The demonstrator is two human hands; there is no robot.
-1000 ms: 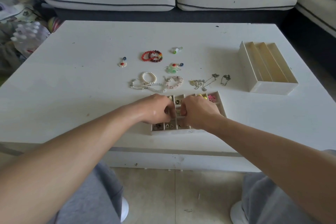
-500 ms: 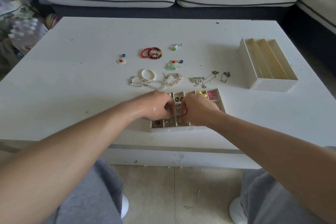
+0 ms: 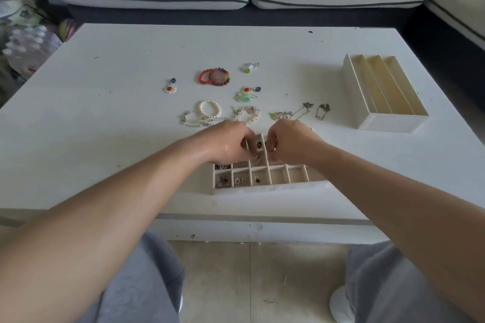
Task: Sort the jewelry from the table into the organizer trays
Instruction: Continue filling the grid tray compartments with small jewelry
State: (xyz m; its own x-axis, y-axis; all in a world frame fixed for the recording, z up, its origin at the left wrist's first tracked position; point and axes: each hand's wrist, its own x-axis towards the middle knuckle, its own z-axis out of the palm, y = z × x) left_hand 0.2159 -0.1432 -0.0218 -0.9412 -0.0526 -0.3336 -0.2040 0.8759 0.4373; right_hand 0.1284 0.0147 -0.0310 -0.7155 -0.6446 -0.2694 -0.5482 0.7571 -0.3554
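We've got the white table (image 3: 105, 139), the gridded organizer tray (image 3: 262, 188) at its near edge. Left hand (image 3: 228, 144) and right hand (image 3: 291, 141) curl over it, and we can't tell what they pinch. Loose jewelry (image 3: 209, 109) lies just beyond.

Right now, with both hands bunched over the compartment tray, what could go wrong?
1. The left hand and right hand crowd the same small cells of the compartment tray; a piece could drop into the wrong cell.
2. The knuckles sit close to the pink bracelet and gold chain behind the tray; lifting could snag them.
3. The tray lies near the table front edge; a forearm nudge might push it off.
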